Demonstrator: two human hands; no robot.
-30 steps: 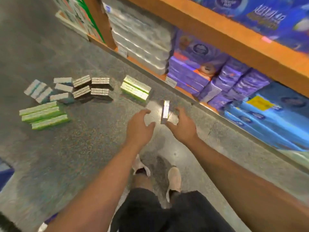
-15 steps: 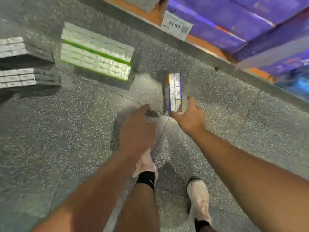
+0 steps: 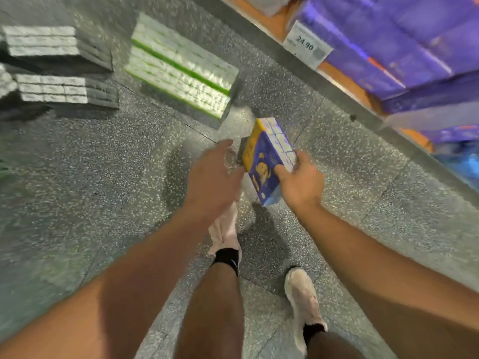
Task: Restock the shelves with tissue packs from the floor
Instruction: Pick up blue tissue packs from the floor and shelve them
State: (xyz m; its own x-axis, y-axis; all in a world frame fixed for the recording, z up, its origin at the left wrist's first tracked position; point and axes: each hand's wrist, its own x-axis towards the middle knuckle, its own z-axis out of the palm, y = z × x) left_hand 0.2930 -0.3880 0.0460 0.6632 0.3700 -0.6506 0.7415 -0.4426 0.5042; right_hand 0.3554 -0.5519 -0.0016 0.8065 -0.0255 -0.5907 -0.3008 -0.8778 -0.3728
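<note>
Speckled grey floor (image 3: 77,203) fills most of the view. At far left two grey tissue packs (image 3: 59,71) lie on it, and beside them green tissue packs (image 3: 181,68), all waiting to be shelved. The left hand (image 3: 210,182) hovers with relaxed fingers, holding nothing. The right hand (image 3: 298,182) grips a blue and yellow tissue pack (image 3: 264,156), tilted and lifted off the floor. At right the bottom shelf (image 3: 337,81) holds purple packages (image 3: 388,42). Most restocking seems left.
</note>
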